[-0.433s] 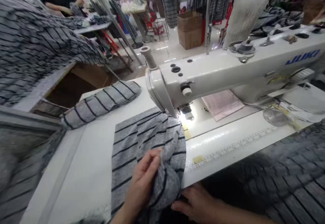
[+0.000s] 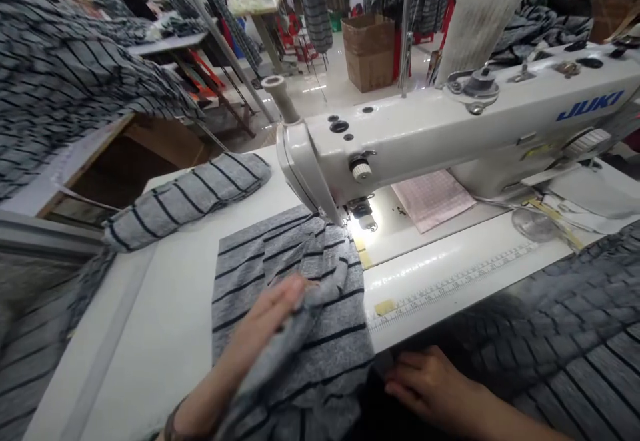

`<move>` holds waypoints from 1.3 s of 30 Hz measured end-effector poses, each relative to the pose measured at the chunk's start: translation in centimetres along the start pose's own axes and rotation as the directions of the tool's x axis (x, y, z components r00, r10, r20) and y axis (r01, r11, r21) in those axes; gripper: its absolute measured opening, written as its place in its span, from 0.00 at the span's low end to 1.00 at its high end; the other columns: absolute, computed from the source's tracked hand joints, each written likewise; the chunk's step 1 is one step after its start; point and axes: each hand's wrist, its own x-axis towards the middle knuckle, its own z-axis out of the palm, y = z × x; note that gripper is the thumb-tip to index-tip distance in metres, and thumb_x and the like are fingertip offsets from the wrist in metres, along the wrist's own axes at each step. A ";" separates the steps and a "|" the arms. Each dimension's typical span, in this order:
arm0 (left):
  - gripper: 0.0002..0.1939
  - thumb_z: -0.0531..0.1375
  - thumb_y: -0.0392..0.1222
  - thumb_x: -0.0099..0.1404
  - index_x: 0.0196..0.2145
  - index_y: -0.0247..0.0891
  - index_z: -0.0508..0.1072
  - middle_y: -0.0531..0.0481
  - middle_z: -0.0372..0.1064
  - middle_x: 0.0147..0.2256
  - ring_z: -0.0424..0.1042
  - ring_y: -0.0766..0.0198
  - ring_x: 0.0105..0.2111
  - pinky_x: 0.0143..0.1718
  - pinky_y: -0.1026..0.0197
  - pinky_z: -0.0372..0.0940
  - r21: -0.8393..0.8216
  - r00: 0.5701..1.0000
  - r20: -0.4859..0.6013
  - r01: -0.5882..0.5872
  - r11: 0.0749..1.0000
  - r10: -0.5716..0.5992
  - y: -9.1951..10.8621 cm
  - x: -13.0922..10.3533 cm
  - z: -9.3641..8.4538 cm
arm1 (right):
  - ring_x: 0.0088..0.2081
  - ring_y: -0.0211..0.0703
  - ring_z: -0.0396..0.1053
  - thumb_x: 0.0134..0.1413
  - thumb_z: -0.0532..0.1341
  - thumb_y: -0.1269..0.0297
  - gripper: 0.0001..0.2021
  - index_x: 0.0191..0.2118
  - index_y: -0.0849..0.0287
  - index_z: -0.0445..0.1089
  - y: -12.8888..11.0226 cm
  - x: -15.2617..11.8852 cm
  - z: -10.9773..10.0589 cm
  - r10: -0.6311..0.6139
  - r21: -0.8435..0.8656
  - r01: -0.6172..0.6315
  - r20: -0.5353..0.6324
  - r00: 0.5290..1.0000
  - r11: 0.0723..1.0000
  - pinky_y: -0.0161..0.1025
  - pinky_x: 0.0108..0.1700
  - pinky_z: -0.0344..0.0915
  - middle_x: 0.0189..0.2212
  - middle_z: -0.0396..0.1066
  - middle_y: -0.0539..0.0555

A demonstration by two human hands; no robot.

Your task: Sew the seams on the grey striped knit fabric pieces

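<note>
Some fabric [image 2: 325,328] on table [image 2: 160,328], carton [image 2: 370,61] beyond

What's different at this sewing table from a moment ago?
The right hand has moved right, away from the left hand. Between them, the striped cloth lies less bunched. Whether either hand let go is unclear. The sewing machine and pink cloth stayed put.

A left hand [image 2: 273,314] presses against a raised fold of grey, black-striped fabric [image 2: 333,318] at a white JUKI sewing machine [image 2: 425,131]; the right hand [image 2: 430,384], fingers curled, is just beyond the tabletop's [image 2: 155,334] front edge.
</note>
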 end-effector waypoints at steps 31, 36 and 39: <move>0.17 0.51 0.51 0.73 0.36 0.41 0.74 0.48 0.77 0.38 0.75 0.57 0.43 0.60 0.51 0.61 -0.207 0.986 -0.001 -0.165 0.964 0.169 -2.2 -2.9 2.6 | 0.24 0.35 0.67 0.63 0.59 0.55 0.18 0.25 0.59 0.69 -5.5 5.1 -1.7 0.230 0.696 -0.053 -0.162 0.960 0.716 0.31 0.26 0.62 0.23 0.72 0.51; 0.16 0.52 0.52 0.72 0.46 0.40 0.72 0.45 0.76 0.43 0.74 0.56 0.46 0.61 0.48 0.59 0.139 0.896 0.121 -0.441 0.887 0.426 -0.9 -3.4 3.3 | 0.38 0.39 0.74 0.65 0.57 0.70 0.06 0.46 0.59 0.68 -3.8 2.9 -3.9 -0.053 0.092 0.084 -0.298 0.953 0.992 0.31 0.36 0.68 0.44 0.74 0.58; 0.15 0.59 0.48 0.69 0.48 0.36 0.72 0.44 0.76 0.45 0.73 0.54 0.47 0.62 0.47 0.55 0.447 0.824 0.142 -0.548 0.707 0.548 0.2 -4.0 5.1 | 0.34 0.39 0.73 0.67 0.53 0.73 0.11 0.52 0.60 0.65 -2.8 2.3 -5.3 -0.119 -0.199 0.088 -0.153 0.981 0.976 0.34 0.34 0.66 0.38 0.74 0.55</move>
